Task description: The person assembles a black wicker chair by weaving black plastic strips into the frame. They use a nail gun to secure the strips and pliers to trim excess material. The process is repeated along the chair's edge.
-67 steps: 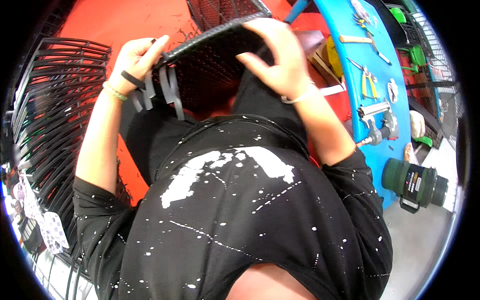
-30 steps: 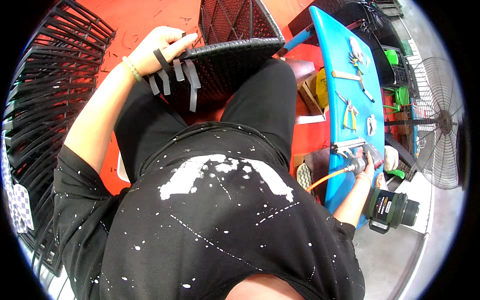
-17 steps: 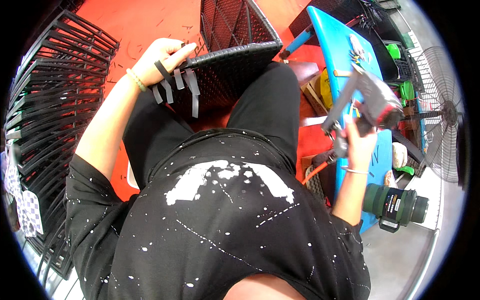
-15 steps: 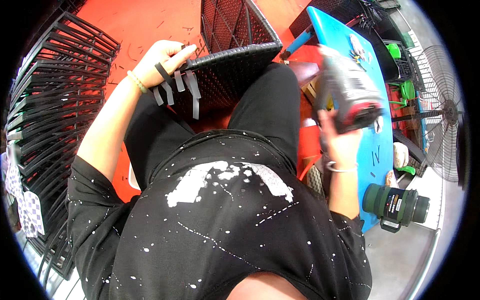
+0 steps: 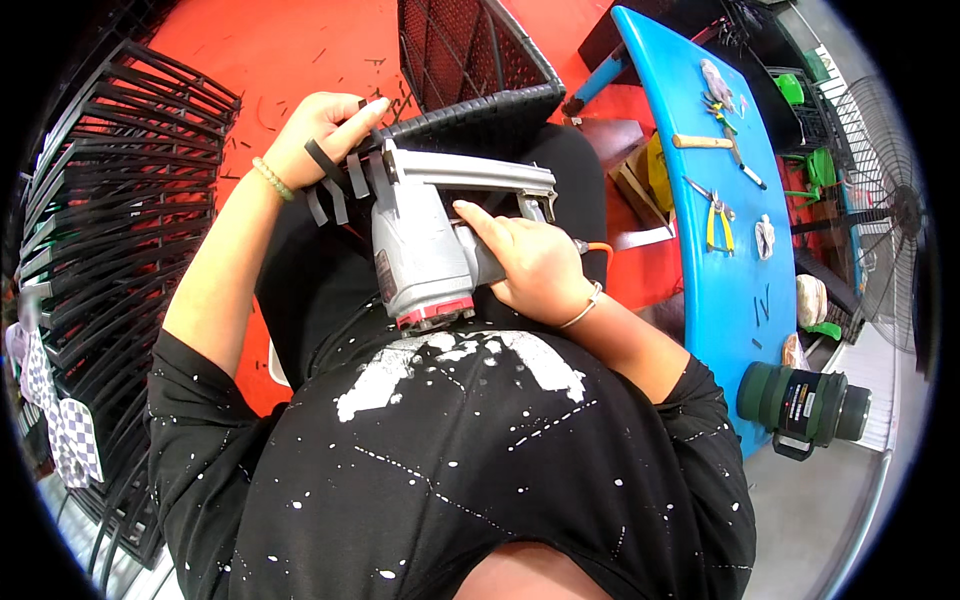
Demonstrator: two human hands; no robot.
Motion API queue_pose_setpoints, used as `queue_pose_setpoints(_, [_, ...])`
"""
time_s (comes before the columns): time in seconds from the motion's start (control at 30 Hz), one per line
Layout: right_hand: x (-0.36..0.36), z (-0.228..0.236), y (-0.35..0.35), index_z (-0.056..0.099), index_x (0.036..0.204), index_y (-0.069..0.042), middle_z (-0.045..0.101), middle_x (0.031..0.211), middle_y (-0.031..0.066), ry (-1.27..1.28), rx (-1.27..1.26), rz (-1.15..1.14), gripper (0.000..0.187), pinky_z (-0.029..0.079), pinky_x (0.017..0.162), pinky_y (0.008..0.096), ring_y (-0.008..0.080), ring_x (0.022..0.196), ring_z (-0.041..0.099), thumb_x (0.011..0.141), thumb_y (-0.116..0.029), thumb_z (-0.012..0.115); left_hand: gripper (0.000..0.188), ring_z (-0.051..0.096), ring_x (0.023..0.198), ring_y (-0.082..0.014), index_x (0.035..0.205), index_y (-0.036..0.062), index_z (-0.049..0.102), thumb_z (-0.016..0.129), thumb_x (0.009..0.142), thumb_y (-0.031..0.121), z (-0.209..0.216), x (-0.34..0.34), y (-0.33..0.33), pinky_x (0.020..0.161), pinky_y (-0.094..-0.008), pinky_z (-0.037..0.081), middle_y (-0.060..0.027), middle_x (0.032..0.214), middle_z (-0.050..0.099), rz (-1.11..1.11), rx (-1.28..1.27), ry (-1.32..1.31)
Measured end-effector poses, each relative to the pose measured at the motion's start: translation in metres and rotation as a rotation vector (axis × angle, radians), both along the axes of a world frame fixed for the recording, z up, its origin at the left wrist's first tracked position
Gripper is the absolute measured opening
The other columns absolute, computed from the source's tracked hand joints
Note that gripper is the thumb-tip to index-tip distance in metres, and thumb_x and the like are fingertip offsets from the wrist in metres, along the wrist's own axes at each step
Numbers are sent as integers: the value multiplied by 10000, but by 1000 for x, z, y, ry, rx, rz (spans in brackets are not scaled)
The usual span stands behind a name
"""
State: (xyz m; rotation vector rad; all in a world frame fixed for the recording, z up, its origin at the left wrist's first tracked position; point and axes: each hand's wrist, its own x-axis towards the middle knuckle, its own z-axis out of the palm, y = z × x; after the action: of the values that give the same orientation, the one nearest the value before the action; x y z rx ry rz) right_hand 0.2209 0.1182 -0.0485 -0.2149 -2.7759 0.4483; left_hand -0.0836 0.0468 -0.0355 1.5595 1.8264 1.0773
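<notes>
Across my thighs and knees leans a black woven wicker panel or box (image 5: 475, 130) with a wrapped rim. My left hand (image 5: 325, 135) is closed at its left corner, thumb and fingers pinching a dark flat wicker strip. Several loose strip ends (image 5: 335, 195) hang below that hand. My right hand (image 5: 540, 262) is wrapped round the handle of a grey air nail gun (image 5: 425, 245) with a red end cap. The gun lies sideways over my lap, its nose beside the wicker corner; whether it touches is hard to tell. An orange hose (image 5: 602, 250) runs from its handle.
On the right, a blue table (image 5: 690, 290) carries a hammer (image 5: 705, 142), yellow-handled pliers (image 5: 718, 230) and scraps. A green and black cylinder (image 5: 800, 402) is at its near end, a large fan (image 5: 900, 212) beyond. Stacked black frames (image 5: 150, 190) fill the left; cut strips litter the red floor.
My right hand has brought the nail gun from beside the blue table leftward over my lap to the wicker corner. My left hand stays at that corner.
</notes>
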Motion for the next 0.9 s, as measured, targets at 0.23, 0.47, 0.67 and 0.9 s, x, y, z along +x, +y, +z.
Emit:
queue_pose_setpoints(0.23, [2, -6, -3, 476, 1388, -47, 616, 819, 93, 6, -6, -17, 848, 505, 641, 395, 283, 744, 626, 573, -34, 711, 503, 353, 512, -64, 593, 26, 459, 610, 976, 315, -8, -1, 3, 474, -276, 332, 40, 535, 387, 33, 57, 47])
queue_pose_setpoints(0.47, [2, -9, -4, 433, 1408, -51, 638, 870, 106, 10, -16, -8, 879, 521, 663, 389, 286, 773, 644, 584, -43, 738, 463, 362, 549, -55, 624, 24, 478, 584, 999, 275, -1, 2, 2, 505, -254, 330, 51, 582, 407, -7, 46, 53])
queue_pose_setpoints(0.67, [3, -9, -5, 461, 1370, -53, 638, 845, 107, 7, -7, -31, 827, 522, 651, 394, 289, 759, 646, 587, -31, 729, 455, 364, 565, -51, 635, 21, 497, 594, 996, 279, -8, -4, 2, 515, -249, 332, 49, 594, 411, 12, 34, 45])
queue_pose_setpoints(0.9, [0, -9, -5, 508, 1316, -95, 647, 823, 70, -42, -17, -90, 697, 529, 636, 388, 261, 757, 663, 650, -67, 708, 438, 372, 570, -31, 637, 51, 521, 603, 997, 286, -2, -1, 5, 512, -230, 323, 74, 607, 426, 43, 11, -49])
